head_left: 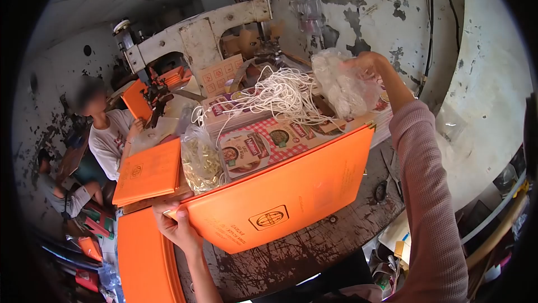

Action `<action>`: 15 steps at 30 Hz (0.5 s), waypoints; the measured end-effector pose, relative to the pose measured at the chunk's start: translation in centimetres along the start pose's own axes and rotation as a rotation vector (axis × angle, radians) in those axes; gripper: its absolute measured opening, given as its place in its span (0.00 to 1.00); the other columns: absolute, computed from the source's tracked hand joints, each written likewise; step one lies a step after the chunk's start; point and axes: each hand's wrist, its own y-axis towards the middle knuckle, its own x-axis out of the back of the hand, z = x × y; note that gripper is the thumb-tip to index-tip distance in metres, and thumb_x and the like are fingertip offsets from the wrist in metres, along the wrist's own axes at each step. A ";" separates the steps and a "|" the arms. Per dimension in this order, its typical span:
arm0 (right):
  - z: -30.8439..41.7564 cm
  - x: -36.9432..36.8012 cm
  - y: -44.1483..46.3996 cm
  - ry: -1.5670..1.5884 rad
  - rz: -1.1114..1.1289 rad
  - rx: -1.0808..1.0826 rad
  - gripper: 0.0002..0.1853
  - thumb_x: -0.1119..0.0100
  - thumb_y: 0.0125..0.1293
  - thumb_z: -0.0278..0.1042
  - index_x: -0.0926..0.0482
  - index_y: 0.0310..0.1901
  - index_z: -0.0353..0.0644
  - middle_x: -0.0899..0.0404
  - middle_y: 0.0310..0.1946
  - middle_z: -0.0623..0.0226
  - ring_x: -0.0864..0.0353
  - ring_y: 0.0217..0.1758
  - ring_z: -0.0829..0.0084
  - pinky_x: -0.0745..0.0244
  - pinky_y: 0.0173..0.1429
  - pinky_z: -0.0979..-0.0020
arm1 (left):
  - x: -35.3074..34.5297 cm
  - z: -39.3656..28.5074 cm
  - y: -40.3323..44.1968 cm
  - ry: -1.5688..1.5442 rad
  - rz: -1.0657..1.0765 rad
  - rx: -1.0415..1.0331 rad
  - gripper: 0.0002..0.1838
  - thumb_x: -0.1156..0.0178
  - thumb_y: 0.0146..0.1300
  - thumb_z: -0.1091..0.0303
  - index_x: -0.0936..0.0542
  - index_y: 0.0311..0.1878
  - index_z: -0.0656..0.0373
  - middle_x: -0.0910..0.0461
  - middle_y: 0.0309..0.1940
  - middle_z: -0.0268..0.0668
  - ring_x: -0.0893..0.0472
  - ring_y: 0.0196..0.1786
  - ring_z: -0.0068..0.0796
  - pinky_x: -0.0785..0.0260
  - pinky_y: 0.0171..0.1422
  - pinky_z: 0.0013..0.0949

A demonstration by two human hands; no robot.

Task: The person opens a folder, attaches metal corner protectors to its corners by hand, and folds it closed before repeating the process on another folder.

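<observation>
A large orange folder (302,191) with a dark printed emblem stands tilted over the worn table. My left hand (178,223) grips its lower left corner, thumb on the front face. At the upper right, my right hand (364,63) is at a clear crumpled plastic bag (342,82); its fingertips are partly hidden by the plastic. Behind the folder lie printed cardboard packages (263,145), with a tangled heap of white cord (288,93) on them. A clear bag of small gold-coloured pieces (200,160) sits beside the packages, near the folder's left end.
Orange folders (148,171) lie at the left, with a larger orange stack (147,258) below. Scissors (382,188) rest on the table (269,269) at right. A metal machine (196,40) stands behind. One person (109,135) holds an orange folder; another (70,194) sits far left.
</observation>
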 end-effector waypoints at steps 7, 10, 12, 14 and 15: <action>1.9 1.6 1.0 -0.251 0.078 -0.350 0.63 0.45 0.33 0.82 0.42 0.62 0.32 0.30 0.53 0.46 0.28 0.54 0.54 0.31 0.56 0.55 | -0.4 -0.3 -0.2 0.084 -0.051 -0.007 0.17 0.38 0.57 0.58 0.36 0.35 0.57 0.24 0.28 0.40 0.21 0.37 0.29 0.29 0.46 0.31; 2.7 1.5 0.7 -0.405 0.214 -0.261 0.46 0.41 0.47 0.65 0.36 0.57 0.31 0.30 0.53 0.47 0.26 0.53 0.56 0.28 0.54 0.55 | -0.2 -0.5 -0.5 0.053 -0.095 -0.043 0.19 0.36 0.55 0.57 0.36 0.33 0.56 0.23 0.27 0.41 0.21 0.34 0.29 0.28 0.40 0.29; 2.5 1.3 0.9 -0.517 0.298 -0.179 0.39 0.40 0.51 0.57 0.34 0.55 0.31 0.30 0.53 0.48 0.26 0.52 0.57 0.26 0.52 0.56 | 0.0 -0.9 -0.8 0.035 -0.086 -0.033 0.19 0.36 0.55 0.57 0.36 0.33 0.56 0.23 0.27 0.41 0.21 0.33 0.29 0.28 0.39 0.29; 2.6 0.6 0.5 -0.488 0.071 -0.037 0.22 0.43 0.52 0.38 0.26 0.46 0.33 0.25 0.46 0.52 0.22 0.47 0.63 0.20 0.40 0.62 | 0.1 -1.3 -1.0 -0.007 -0.075 -0.017 0.19 0.35 0.54 0.56 0.36 0.33 0.55 0.23 0.27 0.41 0.21 0.32 0.28 0.28 0.38 0.28; 3.0 0.8 0.1 -0.489 0.067 -0.037 0.22 0.43 0.52 0.38 0.26 0.46 0.33 0.25 0.46 0.52 0.22 0.47 0.63 0.20 0.40 0.62 | 0.0 -1.3 -1.0 -0.010 -0.076 -0.020 0.19 0.35 0.54 0.56 0.36 0.33 0.55 0.23 0.27 0.41 0.21 0.32 0.28 0.28 0.38 0.28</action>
